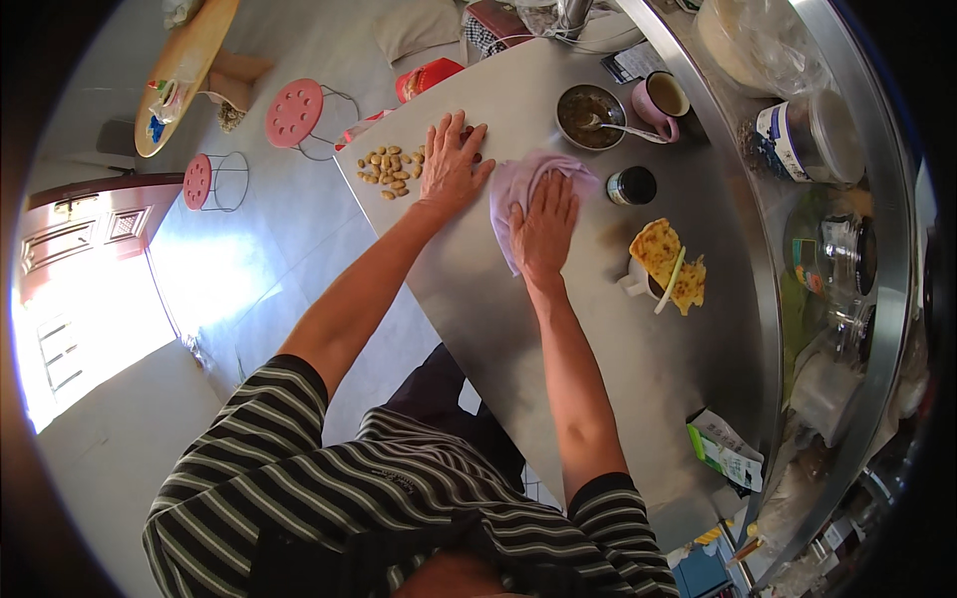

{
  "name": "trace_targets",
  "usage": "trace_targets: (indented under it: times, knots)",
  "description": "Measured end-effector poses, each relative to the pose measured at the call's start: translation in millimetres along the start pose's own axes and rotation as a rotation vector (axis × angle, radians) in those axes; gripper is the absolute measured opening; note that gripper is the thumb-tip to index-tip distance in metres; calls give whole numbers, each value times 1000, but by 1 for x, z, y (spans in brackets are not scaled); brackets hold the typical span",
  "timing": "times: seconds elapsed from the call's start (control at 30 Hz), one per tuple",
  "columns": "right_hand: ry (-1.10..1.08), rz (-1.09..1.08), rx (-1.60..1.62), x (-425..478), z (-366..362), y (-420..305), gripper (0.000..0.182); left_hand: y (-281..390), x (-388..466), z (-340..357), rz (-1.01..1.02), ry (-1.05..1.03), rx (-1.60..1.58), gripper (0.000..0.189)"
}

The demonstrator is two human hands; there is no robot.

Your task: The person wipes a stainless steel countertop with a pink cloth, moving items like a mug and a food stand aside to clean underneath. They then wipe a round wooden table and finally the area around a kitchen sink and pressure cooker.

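Note:
My right hand (544,228) presses flat on a crumpled lilac cloth (523,179) on the metal tabletop (493,329). To its left, my left hand (450,161) rests with fingers apart beside a pile of unshelled peanuts (389,168). Small dark red items (475,157) show partly behind its fingers; what they are I cannot tell. Beyond the cloth are a metal bowl (591,112) with a spoon and brown contents, and a pink mug (659,97). A small black-lidded jar (632,185) stands right of the cloth.
Pieces of flatbread (658,250) and a pale green stalk (671,280) lie across a white cup (635,278). A green and white packet (725,448) is near the right edge. A metal-edged shelf (762,247) with jars and bags runs along the right. Pink stools (295,112) stand on the floor.

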State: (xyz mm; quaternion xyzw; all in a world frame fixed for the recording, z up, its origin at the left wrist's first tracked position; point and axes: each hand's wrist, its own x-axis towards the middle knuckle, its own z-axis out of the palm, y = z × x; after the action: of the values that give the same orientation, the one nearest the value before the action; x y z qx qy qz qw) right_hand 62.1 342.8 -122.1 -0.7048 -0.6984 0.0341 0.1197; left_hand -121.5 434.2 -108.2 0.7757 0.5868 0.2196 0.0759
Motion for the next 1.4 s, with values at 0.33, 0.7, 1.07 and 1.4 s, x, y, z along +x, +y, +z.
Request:
trace_targets:
  times: [0.33,0.7,1.07,1.4]
  knots:
    - [81,-69,86,74,38,-23,71,-22,6,22,50,57,-44,28]
    - [184,-104,15,172,68,-48,75,-17,-7,11,31,97,-70,27]
    - [-25,-146,90,45,9,0,70,-13,-8,12,-24,117,-67,25]
    - [-301,-54,10,-144,-38,11,85,-13,-7,5,-4,81,-90,24]
